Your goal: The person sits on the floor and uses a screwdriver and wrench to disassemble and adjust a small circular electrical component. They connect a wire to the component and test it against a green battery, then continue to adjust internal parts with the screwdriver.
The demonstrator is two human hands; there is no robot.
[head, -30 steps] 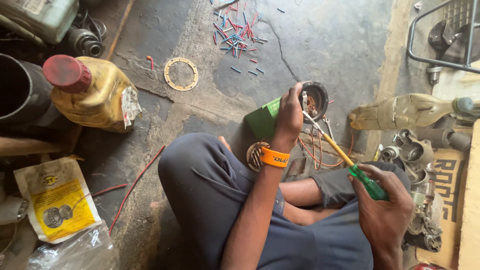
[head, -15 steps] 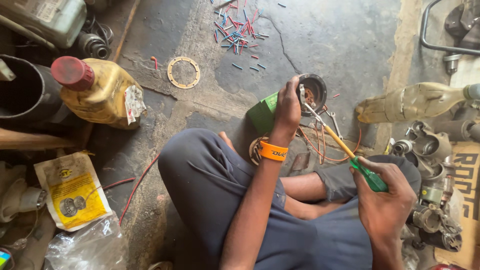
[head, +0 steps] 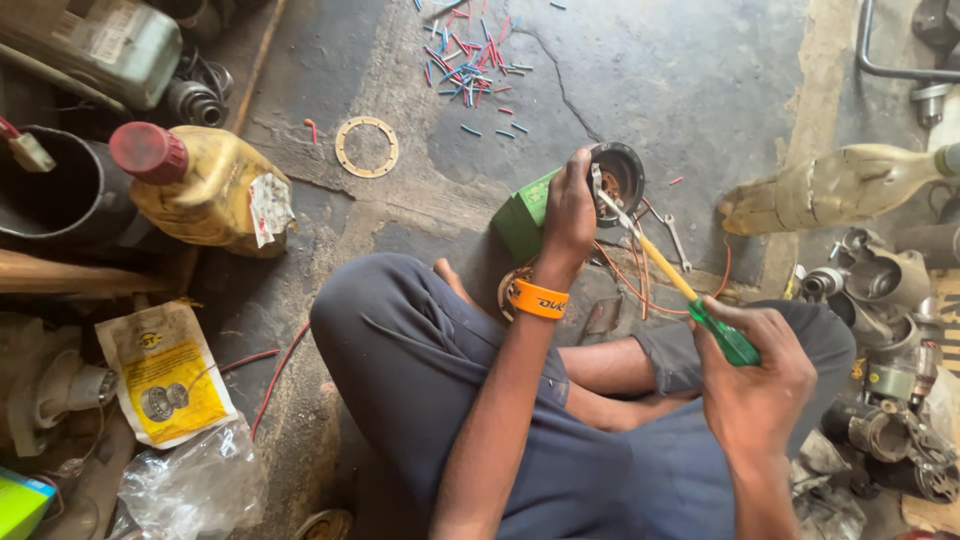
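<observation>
1. Little has shifted since earlier: both hands keep their places, and the view has only slid slightly.
2. Left hand point(head: 570, 205), arm stretched forward, has its grip clamped on the round black motor part point(head: 618, 178), which stands on the floor point(head: 700, 80) beside a green box point(head: 525, 215).
3. Right hand point(head: 755, 375), wrist bent, grips the green-handled screwdriver point(head: 690, 300), whose tip is at the part.

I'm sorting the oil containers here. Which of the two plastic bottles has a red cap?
The yellow bottle on the left, beside the black bucket. The pale bottle on the right shows no red cap.
</observation>
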